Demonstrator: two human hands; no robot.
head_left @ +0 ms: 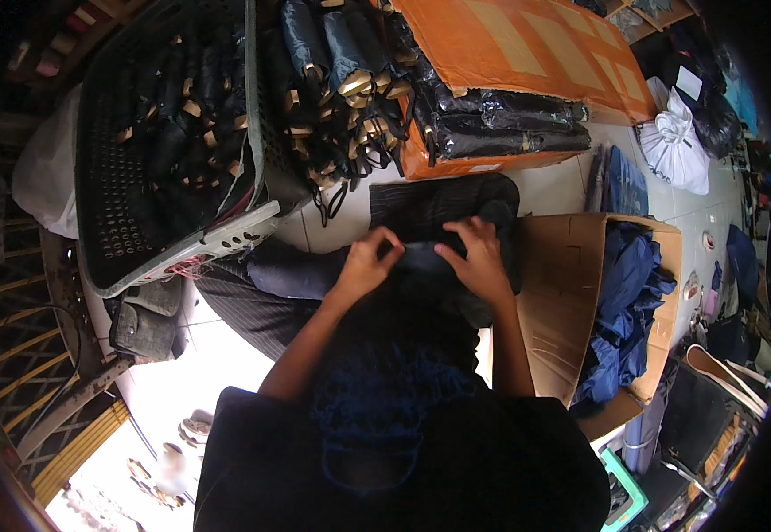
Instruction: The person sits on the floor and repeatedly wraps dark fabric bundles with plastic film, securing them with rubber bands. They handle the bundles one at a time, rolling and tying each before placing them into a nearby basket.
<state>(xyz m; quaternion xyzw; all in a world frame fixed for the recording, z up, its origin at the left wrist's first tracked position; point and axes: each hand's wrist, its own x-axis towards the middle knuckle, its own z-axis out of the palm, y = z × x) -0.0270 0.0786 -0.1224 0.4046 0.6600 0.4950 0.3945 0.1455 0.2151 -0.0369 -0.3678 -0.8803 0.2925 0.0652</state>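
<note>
My left hand is over my lap, its thumb and forefinger brought together in a pinch. Whatever it holds, if anything, is too small to make out. Facing it a short way to the right, my right hand has its fingers bent and its thumb apart from the forefinger. Between and just below the hands lies a dark bluish, slightly shiny piece, its kind unclear against dark clothing. Beyond the hands, folded umbrellas with light wooden-looking handles and dark wrist loops are piled together.
A dark perforated plastic basket at left holds more umbrellas. An orange carton at the back holds plastic-wrapped dark packs. Close on my right stands an open brown carton with blue fabric. A white tied sack sits far right.
</note>
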